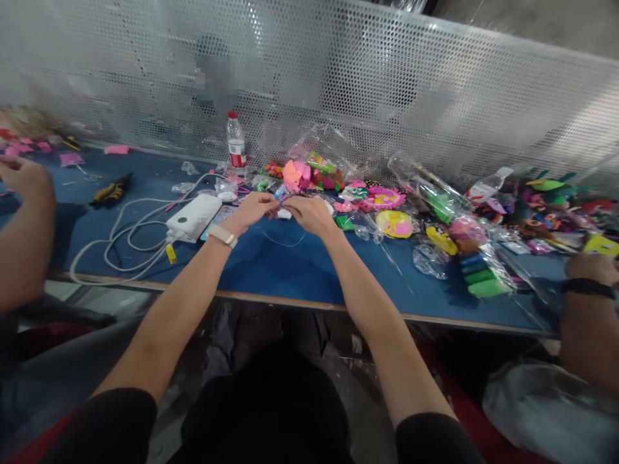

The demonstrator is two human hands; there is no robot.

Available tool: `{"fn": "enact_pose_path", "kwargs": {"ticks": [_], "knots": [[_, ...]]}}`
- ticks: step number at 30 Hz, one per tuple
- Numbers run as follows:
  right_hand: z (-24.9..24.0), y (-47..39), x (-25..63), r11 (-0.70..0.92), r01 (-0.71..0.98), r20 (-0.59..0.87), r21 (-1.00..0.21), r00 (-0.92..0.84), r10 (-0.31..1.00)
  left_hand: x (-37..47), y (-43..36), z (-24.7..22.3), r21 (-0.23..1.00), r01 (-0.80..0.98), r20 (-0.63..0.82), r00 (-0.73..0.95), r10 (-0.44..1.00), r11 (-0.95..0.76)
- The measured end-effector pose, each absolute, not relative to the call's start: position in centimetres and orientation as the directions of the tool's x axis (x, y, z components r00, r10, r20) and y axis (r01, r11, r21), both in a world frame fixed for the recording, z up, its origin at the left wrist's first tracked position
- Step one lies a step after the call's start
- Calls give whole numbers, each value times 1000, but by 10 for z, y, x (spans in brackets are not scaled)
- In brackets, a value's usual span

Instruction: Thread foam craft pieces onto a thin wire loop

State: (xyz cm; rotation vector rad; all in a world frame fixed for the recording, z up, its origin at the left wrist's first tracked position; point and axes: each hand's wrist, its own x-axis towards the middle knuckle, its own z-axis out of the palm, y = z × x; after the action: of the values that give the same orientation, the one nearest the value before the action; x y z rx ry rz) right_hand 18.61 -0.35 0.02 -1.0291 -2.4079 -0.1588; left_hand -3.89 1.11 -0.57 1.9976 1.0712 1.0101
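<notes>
My left hand (254,209), with a pale band on its wrist, is closed in a pinch above the near middle of the blue table (294,277). Opposite it, the fingers of my right hand (312,216) are pinched too, nearly meeting the left fingertips. Between them shows a small purple piece (282,201), too small to tell its kind. A thin pale thread (285,244) curves below the hands. Just beyond the fingertips lies a pink and orange clay-like lump (296,175) among colourful bits and clear wrappers.
To the left are a white power bank (194,216), its looped cable (104,248) and black-yellow pliers (112,191). A bottle (236,143) stands by the perforated metal screen (300,71). Packaged colourful pieces (394,223) crowd the right. Other people's arms (24,225) reach in at both sides.
</notes>
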Motion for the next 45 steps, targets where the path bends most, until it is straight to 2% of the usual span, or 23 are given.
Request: {"fn": "enact_pose_path", "kwargs": {"ticks": [3, 7, 10, 13, 15, 18, 20, 22, 25, 31, 35, 37, 42, 45], "knots": [[2, -6, 186, 692, 719, 481, -55, -589, 650, -46, 13, -4, 857, 329, 233, 439, 868, -396], [4, -8, 187, 691, 719, 502, -77, -571, 650, -46, 15, -6, 872, 269, 265, 443, 857, -409], [6, -11, 184, 714, 693, 512, -95, -581, 632, -41, 15, -9, 912, 227, 203, 472, 858, -341], [11, -16, 181, 709, 699, 477, -88, -596, 647, -37, 14, -10, 934, 249, 103, 504, 858, -258], [17, -17, 180, 684, 724, 440, -87, -588, 679, -35, 12, -9, 915, 312, 91, 457, 885, -256], [24, -15, 184, 627, 767, 397, -133, -539, 743, -27, 5, -3, 833, 427, 231, 309, 923, -351], [25, -12, 190, 597, 772, 372, -217, -500, 782, -20, -2, 2, 757, 482, 369, 243, 897, -441], [23, -8, 197, 580, 743, 338, -333, -480, 809, -12, -7, 5, 600, 583, 482, 283, 829, -547], [14, -5, 207, 556, 701, 285, -446, -477, 831, -2, -9, 7, 405, 667, 469, 436, 768, -626], [-11, -11, 220, 583, 753, 319, -306, -496, 808, 2, -9, -2, 359, 663, 407, 522, 749, -657], [-23, -16, 217, 658, 689, 350, -305, -561, 750, -6, -21, -6, 202, 722, 414, 549, 726, -661], [-28, -18, 215, 673, 688, 383, -270, -565, 731, -11, -25, -6, 252, 717, 405, 532, 744, -650], [-29, -18, 218, 737, 671, 496, -77, -616, 612, -18, -21, 2, 669, 534, 230, 513, 827, -517], [-23, -17, 223, 787, 615, 569, 58, -668, 480, -17, -16, 8, 850, 348, 134, 582, 802, -395]]}}
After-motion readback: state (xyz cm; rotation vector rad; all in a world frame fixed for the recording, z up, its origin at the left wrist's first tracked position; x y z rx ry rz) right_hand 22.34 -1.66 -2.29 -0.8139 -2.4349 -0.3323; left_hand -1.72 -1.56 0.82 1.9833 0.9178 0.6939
